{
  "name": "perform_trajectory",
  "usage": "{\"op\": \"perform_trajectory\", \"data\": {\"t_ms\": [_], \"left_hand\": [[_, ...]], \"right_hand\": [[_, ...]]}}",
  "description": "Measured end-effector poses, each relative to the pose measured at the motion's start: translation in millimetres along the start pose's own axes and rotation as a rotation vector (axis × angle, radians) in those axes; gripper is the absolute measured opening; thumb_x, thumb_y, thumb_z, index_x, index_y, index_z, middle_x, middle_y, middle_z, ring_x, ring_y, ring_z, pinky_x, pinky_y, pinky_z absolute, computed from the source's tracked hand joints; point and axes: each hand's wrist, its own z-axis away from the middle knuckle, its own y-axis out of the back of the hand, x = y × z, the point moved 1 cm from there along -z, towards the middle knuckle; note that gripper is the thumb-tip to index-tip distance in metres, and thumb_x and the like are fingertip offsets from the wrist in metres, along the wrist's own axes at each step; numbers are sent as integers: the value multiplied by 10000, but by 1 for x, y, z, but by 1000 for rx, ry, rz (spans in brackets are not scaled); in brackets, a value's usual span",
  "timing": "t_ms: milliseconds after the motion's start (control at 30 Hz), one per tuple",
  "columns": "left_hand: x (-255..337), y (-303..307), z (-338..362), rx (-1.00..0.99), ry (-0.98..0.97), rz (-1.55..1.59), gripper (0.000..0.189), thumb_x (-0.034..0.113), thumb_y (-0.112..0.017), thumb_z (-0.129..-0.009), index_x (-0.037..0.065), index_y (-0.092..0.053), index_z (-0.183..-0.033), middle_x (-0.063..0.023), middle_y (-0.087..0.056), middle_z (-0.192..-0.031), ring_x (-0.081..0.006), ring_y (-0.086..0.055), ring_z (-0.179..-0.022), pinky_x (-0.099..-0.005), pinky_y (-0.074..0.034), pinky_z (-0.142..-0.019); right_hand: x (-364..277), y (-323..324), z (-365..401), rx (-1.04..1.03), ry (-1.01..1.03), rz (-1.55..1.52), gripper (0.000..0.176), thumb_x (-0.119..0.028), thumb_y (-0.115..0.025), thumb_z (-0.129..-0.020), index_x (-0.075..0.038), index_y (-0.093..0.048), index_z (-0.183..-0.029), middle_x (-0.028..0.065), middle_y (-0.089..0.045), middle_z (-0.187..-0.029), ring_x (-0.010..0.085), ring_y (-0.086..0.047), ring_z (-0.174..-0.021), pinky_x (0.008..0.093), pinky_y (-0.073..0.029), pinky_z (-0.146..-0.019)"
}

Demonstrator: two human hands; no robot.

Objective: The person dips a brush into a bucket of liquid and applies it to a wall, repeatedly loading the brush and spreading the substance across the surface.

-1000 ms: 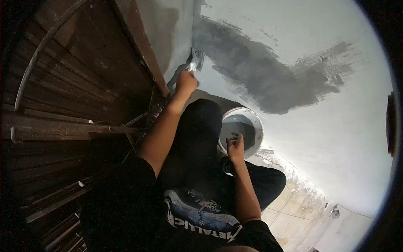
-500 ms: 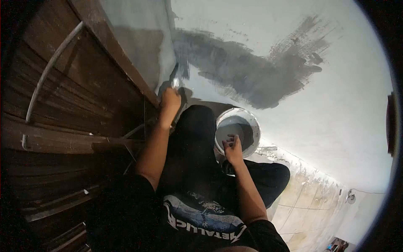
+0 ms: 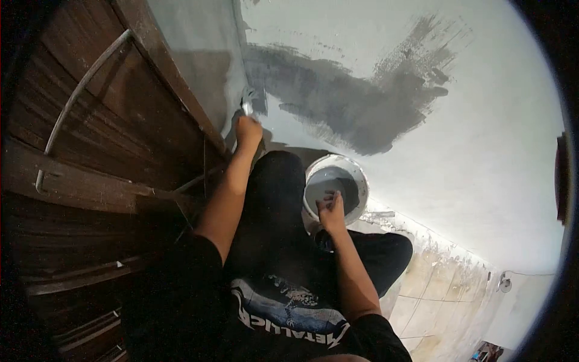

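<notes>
From my distant seat, the pale wall (image 3: 482, 133) fills the upper right, its grey patch (image 3: 362, 108) above the central bucket (image 3: 332, 158); over it my right hand (image 3: 331, 212) hangs, fingers loosely apart; my left hand (image 3: 248, 131), nearer the wall corner, is clamped on the scraper (image 3: 246, 108), upper left, pointing up-frame from the grip

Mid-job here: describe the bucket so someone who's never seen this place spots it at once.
Find the big pale wall with the dark grey patch. Below that patch in the view, beside the bent left knee, is the bucket, under the right hand. Its round, whitish rim around wet-looking grey material sets it apart from the dark trousers and plain wall.
</notes>
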Motion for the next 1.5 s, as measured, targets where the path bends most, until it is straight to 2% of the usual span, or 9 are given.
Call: {"op": "perform_trajectory", "data": {"t_ms": [267, 400, 500, 633, 733, 867, 933, 1133, 1500], "left_hand": [[-52, -20, 11, 88, -126, 130, 184, 86, -561, -837, -84, -590, -774, -298, -606, -761, -480, -589, -794, -520, -440, -687], [13, -1, -23, -208, 388, 304, 238, 137, -555, -858, -98, -593, -874, -325, -606, -837, -490, -584, -842, -507, -442, -709], [-14, -23, -7, 106, 111, 215, 273, 178, -565, -858, -87, -605, -804, -256, -615, -692, -439, -616, -678, -479, -452, -587], [-52, -3, 45, -232, 537, 452, 321, 333, -586, -900, 22, -656, -861, 3, -461, -558, -106, -430, -420, -261, -313, -372], [-73, 1, 65, -345, 658, 635, 317, 353, -580, -908, 49, -669, -910, 31, -437, -546, -69, -393, -412, -231, -292, -363], [-104, -11, 43, -497, 682, 974, 312, 316, -611, -893, 13, -675, -862, 0, -500, -564, -115, -427, -410, -270, -339, -380], [-90, -42, 25, -149, 501, 449, 349, 320, -606, -888, -23, -666, -922, -109, -631, -668, -248, -587, -545, -362, -450, -493], [-92, -67, 6, -50, 237, 35, 313, 272, -582, -874, -25, -661, -934, -293, -627, -884, -426, -623, -858, -468, -470, -693], [-56, -24, -4, -136, 419, 401, 285, 222, -599, -885, -56, -645, -837, -181, -651, -731, -291, -630, -692, -390, -455, -664]], "right_hand": [[10, 2, -1, 43, 1, -37, 380, -28, -661, -785, 18, -464, -1106, 153, -517, -951, 207, -570, -785, 302, -472, -656], [-5, 10, 8, 37, 22, 16, 374, -64, -674, -774, 13, -480, -1085, 164, -530, -940, 227, -580, -779, 320, -475, -657], [-9, 9, 8, 65, -12, 9, 380, -89, -679, -768, 12, -495, -1085, 174, -544, -960, 253, -575, -774, 351, -471, -681], [-26, 15, 5, -5, -13, -21, 358, -92, -676, -776, 14, -509, -1074, 167, -545, -951, 241, -572, -773, 338, -469, -675], [-26, 17, 5, -28, -21, -51, 346, -87, -674, -779, 14, -516, -1070, 151, -551, -920, 224, -570, -769, 327, -468, -664], [3, 7, 13, -62, -48, -38, 337, -84, -665, -787, 13, -518, -1074, 135, -566, -889, 208, -573, -763, 323, -468, -659], [8, 2, 10, -51, -26, -2, 332, -84, -660, -791, 15, -518, -1074, 132, -572, -884, 204, -576, -749, 323, -469, -659], [-19, 10, 1, -145, -171, -55, 388, -111, -656, -792, 53, -509, -1111, 212, -575, -988, 330, -575, -901, 390, -460, -794], [10, 0, 1, -171, -188, -64, 319, -67, -647, -799, -7, -506, -1078, 131, -591, -874, 208, -606, -745, 313, -484, -641]]}}
